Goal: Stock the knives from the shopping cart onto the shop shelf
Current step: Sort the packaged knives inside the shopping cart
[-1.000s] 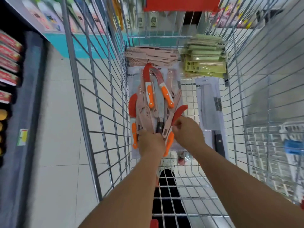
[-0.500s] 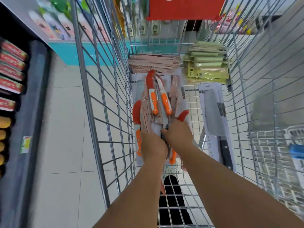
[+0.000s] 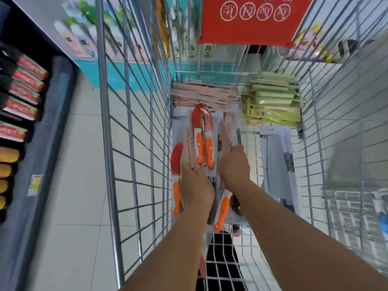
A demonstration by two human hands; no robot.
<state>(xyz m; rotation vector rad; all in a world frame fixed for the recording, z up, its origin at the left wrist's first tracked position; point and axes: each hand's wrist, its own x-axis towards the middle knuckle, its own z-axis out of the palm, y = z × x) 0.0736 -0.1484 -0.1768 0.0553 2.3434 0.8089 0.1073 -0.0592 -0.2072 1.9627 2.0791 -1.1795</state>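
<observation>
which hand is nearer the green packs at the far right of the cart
Right. The right hand is on the bundle of orange-handled knives, below and left of the green packs. The left hand is further left and nearer the person.

Inside a wire shopping cart [image 3: 134, 143], a pile of knives [image 3: 201, 141] lies at the centre. Two hands rest on the pile: the left hand [image 3: 196, 189] at 7 o'clock, the right hand [image 3: 234, 165] at 4 o'clock. Flat knife packs [image 3: 205, 95] sit at 12 o'clock, stacked packets [image 3: 273, 101] at 1 o'clock, a boxed cleaver [image 3: 278, 162] at 3 o'clock. Shop shelves [image 3: 23, 97] stand outside the cart at 9 o'clock.
</observation>
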